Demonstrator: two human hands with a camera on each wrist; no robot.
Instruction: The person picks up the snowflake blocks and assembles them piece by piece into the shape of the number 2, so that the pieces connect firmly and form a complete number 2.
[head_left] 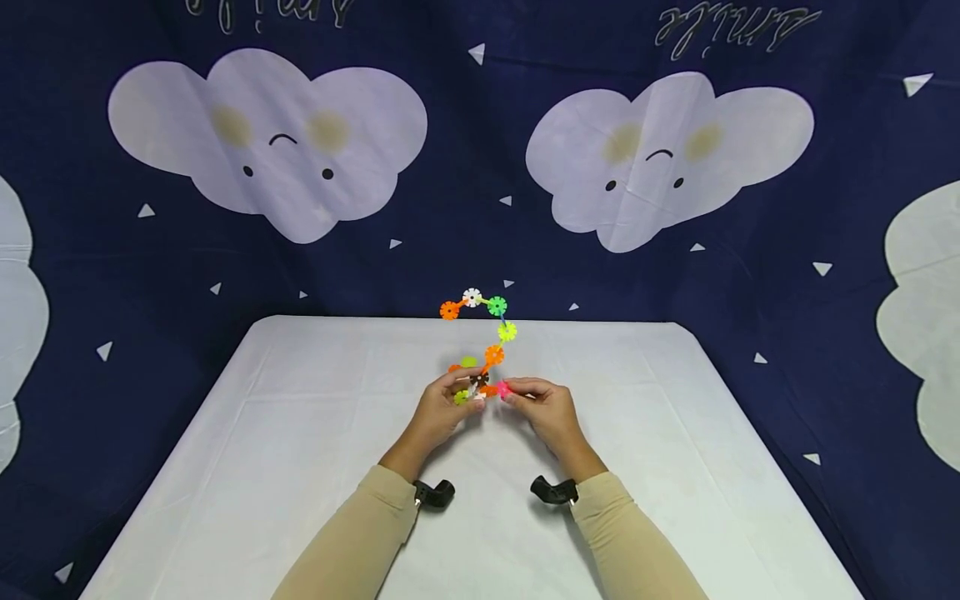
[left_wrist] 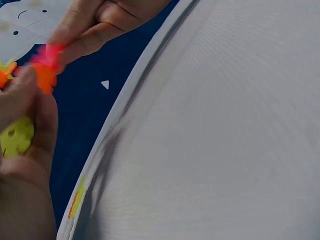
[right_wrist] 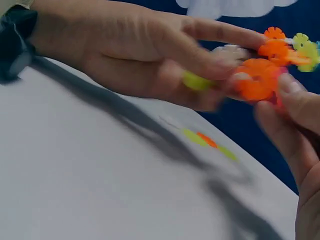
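A chain of snowflake discs, with an orange disc (head_left: 494,355), a yellow disc (head_left: 507,332) and a green disc (head_left: 497,306) among them, curves away above the hands. My left hand (head_left: 441,408) grips its near part, where a brown disc (head_left: 480,379) shows between the fingers. A yellow-green disc (left_wrist: 17,137) lies against the left palm. Between finger and thumb, my right hand (head_left: 551,412) pinches a pink disc (head_left: 503,390). It touches an orange disc (right_wrist: 257,80) held by the left fingertips; whether their slots are joined, I cannot tell.
A white-covered table (head_left: 315,500) lies beneath both hands. Yellow-green and orange discs (right_wrist: 207,140) appear low at the tabletop beyond them. Behind the table hangs a dark blue cloth (head_left: 465,167) printed with clouds. Each wrist wears a black camera mount (head_left: 553,490).
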